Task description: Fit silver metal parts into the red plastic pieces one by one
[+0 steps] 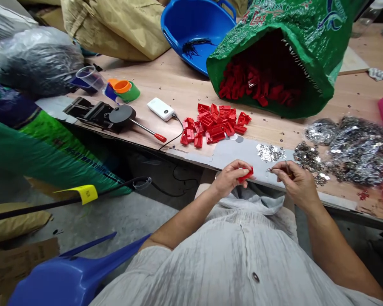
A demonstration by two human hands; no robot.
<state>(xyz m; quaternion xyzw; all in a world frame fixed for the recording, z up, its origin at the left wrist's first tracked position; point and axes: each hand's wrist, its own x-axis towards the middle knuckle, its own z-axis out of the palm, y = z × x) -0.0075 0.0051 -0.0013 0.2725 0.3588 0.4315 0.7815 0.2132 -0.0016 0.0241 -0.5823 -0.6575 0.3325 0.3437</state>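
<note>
My left hand (230,178) is closed around a small red plastic housing (245,174) at the table's front edge. To its right, my right hand (295,182) pinches a small shiny metal piece (269,170) between thumb and fingertips. Something thin and brownish shows inside the curled fingers, its kind unclear. The two hands are apart. Just beyond them, flat silver metal pieces (270,152) lie spread on a grey sheet (234,154). Darker metal pieces (308,160) are heaped right of these. A pile of red plastic housings (214,122) lies ahead and to the left.
A green sack (322,100) of red housings lies open behind the pile. Nearby stand a blue basin (191,25), a white power bank (161,109) with a cable and a black lever tool (123,115). Bagged metal pieces (360,146) sit right; a blue chair (60,276) stands lower left.
</note>
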